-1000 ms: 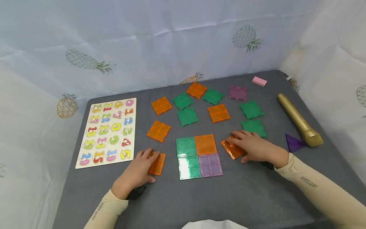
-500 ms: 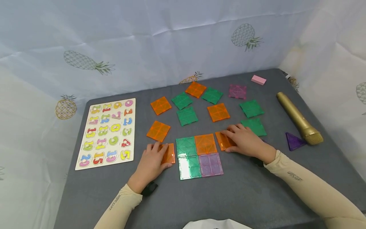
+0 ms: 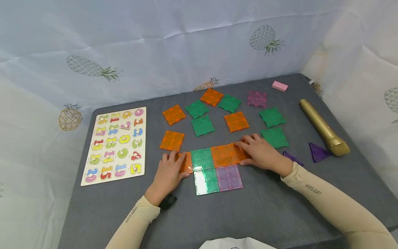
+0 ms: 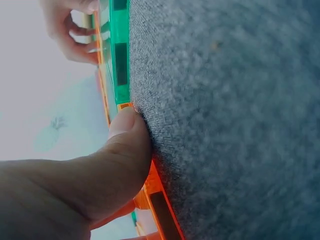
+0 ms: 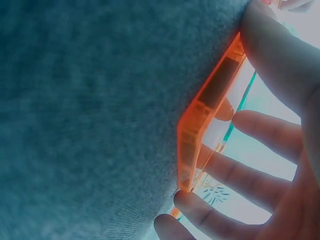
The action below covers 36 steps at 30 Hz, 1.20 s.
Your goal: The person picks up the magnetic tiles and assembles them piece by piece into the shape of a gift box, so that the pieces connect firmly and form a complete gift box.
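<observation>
In the head view, my left hand (image 3: 167,175) grips an orange square magnetic tile (image 3: 186,163) against the left edge of a green tile (image 3: 201,159). The left wrist view shows the thumb (image 4: 122,142) on that tile's near edge, its end meeting the green tile's edge. To the right, my right hand (image 3: 261,151) holds a second orange tile (image 3: 239,156) beside the upper right orange tile (image 3: 221,157) of the block, fingers over its top and far side, thumb at the near edge. Below, a green tile (image 3: 211,182) and a purple tile (image 3: 229,178) complete the two-by-two block.
Several loose orange and green tiles, such as an orange tile (image 3: 172,140) and a green tile (image 3: 274,137), lie behind the hands. A number puzzle board (image 3: 116,145) is left. A gold microphone (image 3: 321,124), purple triangles (image 3: 319,152) and a pink block (image 3: 280,86) lie right.
Both hands have slid their orange tiles inward and away from the body, up to the sides of the block's upper row. A purple triangle has come into view beside the right forearm.
</observation>
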Each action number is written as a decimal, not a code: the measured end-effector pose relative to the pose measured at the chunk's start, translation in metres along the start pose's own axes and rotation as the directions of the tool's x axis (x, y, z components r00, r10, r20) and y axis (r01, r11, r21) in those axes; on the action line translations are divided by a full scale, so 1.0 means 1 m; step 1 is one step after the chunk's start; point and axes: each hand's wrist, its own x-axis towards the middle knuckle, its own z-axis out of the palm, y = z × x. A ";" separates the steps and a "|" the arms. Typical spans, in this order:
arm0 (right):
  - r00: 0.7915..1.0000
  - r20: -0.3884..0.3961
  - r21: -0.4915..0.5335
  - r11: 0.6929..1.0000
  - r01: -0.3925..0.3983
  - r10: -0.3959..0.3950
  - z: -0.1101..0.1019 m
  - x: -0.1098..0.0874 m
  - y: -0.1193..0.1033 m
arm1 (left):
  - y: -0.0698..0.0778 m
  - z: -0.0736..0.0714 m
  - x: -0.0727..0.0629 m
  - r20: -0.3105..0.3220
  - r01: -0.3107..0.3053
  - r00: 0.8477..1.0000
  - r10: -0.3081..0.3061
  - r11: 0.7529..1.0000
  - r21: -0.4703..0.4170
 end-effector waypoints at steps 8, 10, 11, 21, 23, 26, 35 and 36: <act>1.000 -0.015 0.000 1.000 -0.005 0.005 -0.001 0.004 0.001 | -0.002 0.002 0.002 -0.017 -0.002 1.000 0.002 1.000 0.001; 1.000 -0.015 0.005 1.000 -0.010 0.010 -0.001 0.005 0.001 | -0.003 0.003 0.003 -0.017 0.001 1.000 -0.001 1.000 -0.004; 1.000 -0.013 0.008 1.000 -0.011 0.011 -0.001 0.005 0.001 | -0.003 0.003 0.003 -0.015 0.004 1.000 -0.004 1.000 -0.008; 1.000 -0.003 0.016 1.000 -0.011 0.011 0.000 0.009 0.003 | -0.005 0.002 0.005 0.000 0.016 1.000 -0.016 0.999 -0.033; 1.000 -0.008 0.013 1.000 -0.005 0.005 -0.001 0.010 0.003 | -0.005 0.002 0.006 -0.001 0.018 1.000 -0.018 0.999 -0.035; 1.000 -0.015 0.008 1.000 0.005 -0.004 -0.001 0.012 0.004 | -0.006 0.002 0.007 0.002 0.025 1.000 -0.025 0.999 -0.033; 0.999 0.034 0.037 0.999 -0.023 0.022 -0.006 0.015 0.007 | -0.008 0.000 0.008 0.025 0.050 0.999 -0.049 0.997 -0.062; 0.999 0.045 0.049 0.998 -0.030 0.028 -0.008 0.016 0.009 | -0.008 0.000 0.008 0.027 0.054 0.998 -0.053 0.997 -0.062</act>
